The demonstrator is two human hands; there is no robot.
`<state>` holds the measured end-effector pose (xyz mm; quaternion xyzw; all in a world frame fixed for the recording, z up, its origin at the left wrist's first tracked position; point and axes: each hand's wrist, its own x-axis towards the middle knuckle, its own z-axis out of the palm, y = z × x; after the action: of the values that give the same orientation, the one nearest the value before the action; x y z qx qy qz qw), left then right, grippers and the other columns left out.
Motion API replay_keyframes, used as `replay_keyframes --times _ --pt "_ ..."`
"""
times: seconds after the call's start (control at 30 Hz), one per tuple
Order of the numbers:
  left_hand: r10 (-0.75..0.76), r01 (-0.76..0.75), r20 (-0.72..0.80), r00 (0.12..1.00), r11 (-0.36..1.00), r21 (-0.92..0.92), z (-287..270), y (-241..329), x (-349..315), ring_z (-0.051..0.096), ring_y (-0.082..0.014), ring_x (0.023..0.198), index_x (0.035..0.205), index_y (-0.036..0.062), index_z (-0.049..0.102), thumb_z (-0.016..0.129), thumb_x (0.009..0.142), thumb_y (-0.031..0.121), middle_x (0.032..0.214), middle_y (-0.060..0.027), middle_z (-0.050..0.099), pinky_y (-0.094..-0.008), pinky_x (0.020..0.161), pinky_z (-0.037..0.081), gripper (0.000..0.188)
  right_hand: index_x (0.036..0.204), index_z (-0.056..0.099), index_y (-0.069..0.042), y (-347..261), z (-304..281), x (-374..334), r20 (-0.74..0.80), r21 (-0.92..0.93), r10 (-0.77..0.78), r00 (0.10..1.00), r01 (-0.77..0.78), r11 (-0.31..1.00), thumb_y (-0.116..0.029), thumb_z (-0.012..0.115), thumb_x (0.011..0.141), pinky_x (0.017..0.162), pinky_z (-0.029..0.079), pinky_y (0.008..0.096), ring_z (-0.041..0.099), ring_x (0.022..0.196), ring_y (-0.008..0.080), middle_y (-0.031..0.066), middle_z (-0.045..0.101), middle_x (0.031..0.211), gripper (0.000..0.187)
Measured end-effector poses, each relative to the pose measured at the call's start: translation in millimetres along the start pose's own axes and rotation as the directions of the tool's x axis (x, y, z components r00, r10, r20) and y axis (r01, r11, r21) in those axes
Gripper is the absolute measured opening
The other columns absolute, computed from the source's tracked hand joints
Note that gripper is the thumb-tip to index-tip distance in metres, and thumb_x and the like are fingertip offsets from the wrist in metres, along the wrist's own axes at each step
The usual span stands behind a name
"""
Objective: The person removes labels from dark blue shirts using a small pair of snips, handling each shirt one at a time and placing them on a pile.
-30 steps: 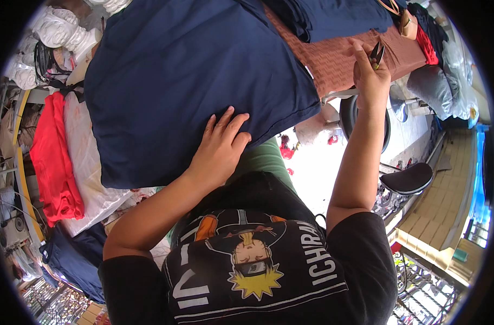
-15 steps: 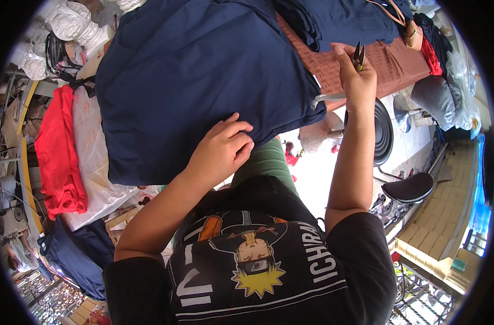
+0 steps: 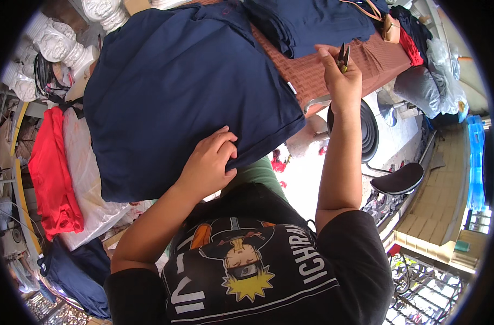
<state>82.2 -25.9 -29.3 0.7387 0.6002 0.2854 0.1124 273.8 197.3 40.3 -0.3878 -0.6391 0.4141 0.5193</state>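
A large piece of navy cloth [image 3: 187,81], possibly a garment, lies spread in front of me, with a small white tag at its right edge. My left hand [image 3: 206,162] rests on its near edge, fingers loosely bent and slightly apart on top; the thumb lies by the hem. My right hand [image 3: 342,78] is raised beyond the cloth's right corner, above the brown-covered surface. Thread snips [image 3: 343,57] are held in its closed fingers, the dark pointed blades sticking up past the hand. Most of their handle is hidden in the palm.
A stack of folded navy cloth [image 3: 312,24] lies on the brown-covered table [image 3: 377,59] at the far side. Red fabric [image 3: 54,173] and a clear plastic sheet [image 3: 90,162] are at left. A black round stool [image 3: 369,132] and a dark seat [image 3: 398,179] stand at right.
The whole view has shifted a little. The navy cloth's right corner sits slightly further left, showing more of the grey metal piece by it. Both hands keep nearly the same pose.
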Motion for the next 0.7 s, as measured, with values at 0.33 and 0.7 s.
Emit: replay_keyframes --times 0.33,0.7 --pt "-0.074 0.071 0.002 0.997 0.953 -0.296 -49 -4 15 0.064 -0.0285 0.103 0.089 -0.0013 0.066 0.064 0.084 0.007 0.100 -0.0109 0.068 -0.0346 0.084 0.052 0.010 0.096 0.069 0.000 -15 15 -7 0.065 -0.017 0.013 0.998 -0.012 1.000 -0.018 0.068 0.089 0.056 0.037 0.0178 0.047 0.061 0.0006 -0.0024 0.067 0.074 0.019" --pt "-0.399 0.462 -0.532 0.747 0.886 -0.016 -114 -78 -51 0.063 -0.0177 0.094 0.099 -0.0005 0.066 0.063 0.087 0.004 0.100 -0.0087 0.067 -0.0261 0.083 0.047 0.013 0.096 0.070 -0.003 1 36 -20 0.141 -0.058 -0.012 0.990 0.021 0.998 -0.017 0.070 0.088 0.057 0.038 0.0185 0.045 0.060 0.0019 -0.0040 0.063 0.069 0.016"
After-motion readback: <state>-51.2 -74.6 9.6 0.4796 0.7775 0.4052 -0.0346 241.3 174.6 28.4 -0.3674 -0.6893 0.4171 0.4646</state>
